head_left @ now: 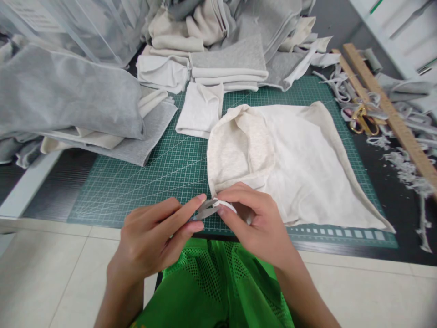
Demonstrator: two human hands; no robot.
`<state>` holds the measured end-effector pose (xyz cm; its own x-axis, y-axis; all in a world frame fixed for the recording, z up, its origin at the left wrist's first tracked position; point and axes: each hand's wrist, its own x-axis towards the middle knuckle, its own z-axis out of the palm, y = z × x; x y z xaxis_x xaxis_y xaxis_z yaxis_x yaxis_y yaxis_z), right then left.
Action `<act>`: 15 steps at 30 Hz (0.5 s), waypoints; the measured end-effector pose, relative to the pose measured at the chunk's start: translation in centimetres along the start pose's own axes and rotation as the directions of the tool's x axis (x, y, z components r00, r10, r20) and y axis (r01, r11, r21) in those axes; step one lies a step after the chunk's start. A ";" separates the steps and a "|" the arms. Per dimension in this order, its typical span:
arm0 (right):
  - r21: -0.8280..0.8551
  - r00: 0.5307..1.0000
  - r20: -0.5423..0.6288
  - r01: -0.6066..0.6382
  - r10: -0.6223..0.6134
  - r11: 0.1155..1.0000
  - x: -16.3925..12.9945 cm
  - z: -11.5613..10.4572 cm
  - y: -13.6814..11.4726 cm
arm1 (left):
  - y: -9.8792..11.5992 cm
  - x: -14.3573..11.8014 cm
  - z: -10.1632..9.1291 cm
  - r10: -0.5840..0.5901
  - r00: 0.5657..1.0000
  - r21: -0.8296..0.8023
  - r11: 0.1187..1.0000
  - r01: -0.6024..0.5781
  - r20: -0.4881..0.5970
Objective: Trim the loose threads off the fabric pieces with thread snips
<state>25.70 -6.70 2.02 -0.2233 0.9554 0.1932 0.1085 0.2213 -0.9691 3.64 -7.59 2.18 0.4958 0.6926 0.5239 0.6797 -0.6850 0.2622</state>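
Observation:
My left hand [153,234] is closed on a pair of small thread snips [206,210], its thumb and fingers squeezing the sides. The blades point right and meet the end of a narrow white fabric strip [228,206]. That strip is pinched between thumb and forefinger of my right hand [256,216]. Just beyond my right hand lies a white and cream fabric piece [307,155], its left end folded open like a tube with a cream lining. Whether the strip joins this piece is hidden by my fingers.
A green cutting mat [136,187] covers much of the dark table. Folded white cloth [201,109], grey fabric stacks [71,95] and a clear plastic bin [99,27] stand behind and left. Gold-handled scissors [363,122], a wooden ruler [392,109] and fabric scraps [406,168] lie right.

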 end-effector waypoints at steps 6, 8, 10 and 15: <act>0.003 1.000 0.012 -0.009 0.009 1.000 0.0 -0.1 0.0 | -0.4 0.3 0.0 0.005 1.000 0.005 1.000 -0.005 0.028; 0.011 1.000 0.013 -0.010 0.009 1.000 0.0 -0.2 0.1 | -0.5 0.3 -0.1 0.000 0.999 -0.020 1.000 0.001 0.035; 0.026 1.000 0.012 -0.015 0.014 1.000 -0.1 -0.2 0.1 | -0.5 0.5 -0.3 0.007 1.000 -0.036 0.999 -0.006 0.030; 0.046 0.999 0.008 -0.044 0.044 0.998 -0.1 -0.2 0.0 | -0.3 1.8 -1.2 0.022 0.999 -0.019 1.000 -0.022 0.028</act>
<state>25.92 -6.78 2.04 -0.2261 0.9626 0.1494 0.0739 0.1699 -0.9827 3.71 -6.45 4.00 0.5258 0.6834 0.5065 0.6583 -0.7040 0.2665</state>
